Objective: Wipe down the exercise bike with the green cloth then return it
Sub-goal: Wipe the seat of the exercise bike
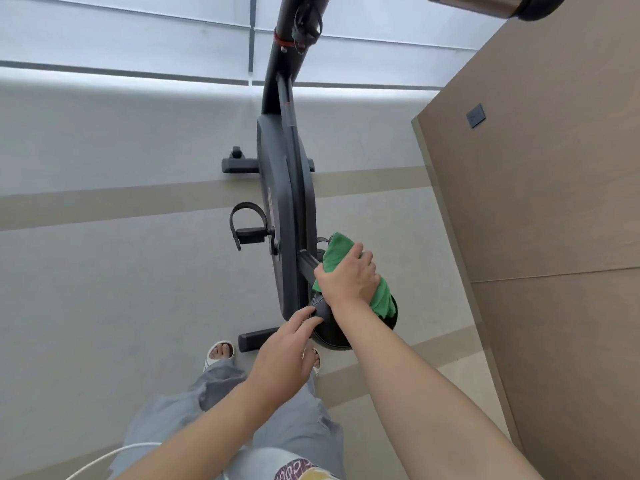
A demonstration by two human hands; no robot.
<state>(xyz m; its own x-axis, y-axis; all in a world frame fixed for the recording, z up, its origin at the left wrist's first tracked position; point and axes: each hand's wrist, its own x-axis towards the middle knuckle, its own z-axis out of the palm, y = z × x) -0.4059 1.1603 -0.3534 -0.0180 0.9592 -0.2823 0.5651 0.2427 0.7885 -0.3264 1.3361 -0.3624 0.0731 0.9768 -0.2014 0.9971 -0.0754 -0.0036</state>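
Single view, head-worn wide-angle camera. Looks steeply down and forward from standing height, along the exercise bike (287,202) from its seat (329,327) end toward the handlebar post. Both forearms enter from the bottom edge, near the lens. Floor (104,271) fills the left, a wall panel (536,202) the right. Straight lines bow at the edges.
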